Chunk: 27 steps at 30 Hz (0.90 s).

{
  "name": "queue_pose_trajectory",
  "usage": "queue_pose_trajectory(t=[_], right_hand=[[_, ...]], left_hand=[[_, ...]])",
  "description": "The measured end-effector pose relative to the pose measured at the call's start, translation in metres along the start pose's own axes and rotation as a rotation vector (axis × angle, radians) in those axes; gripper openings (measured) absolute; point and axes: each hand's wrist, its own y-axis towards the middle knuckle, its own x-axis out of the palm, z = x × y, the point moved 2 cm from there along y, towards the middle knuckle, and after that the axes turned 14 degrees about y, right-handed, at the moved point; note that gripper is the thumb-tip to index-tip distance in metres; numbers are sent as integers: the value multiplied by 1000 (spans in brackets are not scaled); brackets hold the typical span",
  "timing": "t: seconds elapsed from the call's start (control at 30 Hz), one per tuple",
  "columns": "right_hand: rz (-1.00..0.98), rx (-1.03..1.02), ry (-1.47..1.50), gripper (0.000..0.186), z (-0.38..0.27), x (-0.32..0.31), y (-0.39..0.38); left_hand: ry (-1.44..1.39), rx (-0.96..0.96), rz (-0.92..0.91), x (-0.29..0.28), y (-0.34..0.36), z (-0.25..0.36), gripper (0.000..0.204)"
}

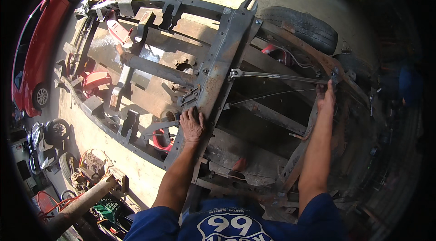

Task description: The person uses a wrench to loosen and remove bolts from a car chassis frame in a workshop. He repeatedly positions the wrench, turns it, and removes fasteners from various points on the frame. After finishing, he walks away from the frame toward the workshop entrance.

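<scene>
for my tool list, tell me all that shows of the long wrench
The long wrench is a slim, straight, shiny metal bar with a thicker, rounded head at its left end. It lies nearly level across the picture, above an opening in the vehicle frame. The head is at the edge of the rusty crossmember; whether it grips a bolt is unclear. The right hand holds the other end.

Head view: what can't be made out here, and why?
Head view:
Long silver metal wrench: its head hides what lies beneath.
Its handle end: covered by the bare right hand.
Bare left hand: palm hidden by its back.
Red car: cut off by the top edge.
Black rubber tyre: partly behind the rusty steel rail.
</scene>
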Motion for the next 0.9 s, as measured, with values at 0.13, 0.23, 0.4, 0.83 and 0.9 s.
queue_pose_trajectory(t=[0.13, 0.23, 0.4, 0.83, 0.9], right_hand=[[-100, 101, -74, 10, 58, 214, 61], [-248, -187, -645, 17, 153, 346, 12], [-1139, -762, -1377, 43, 330, 440, -221], [-1895, -503, -1083, 10, 153, -24, -482], [-1729, -537, -1154, 16, 104, -55, -469]], left_hand=[[-103, 17, 69, 16, -14, -5, 51], [-115, 37, 28, 9, -11, -5, 54], [-136, 25, 1, 2, -5, -4, 55], [-253, -17, 201, 8, -14, -11, 34], [-299, -20, 250, 10, -16, -20, 34]])
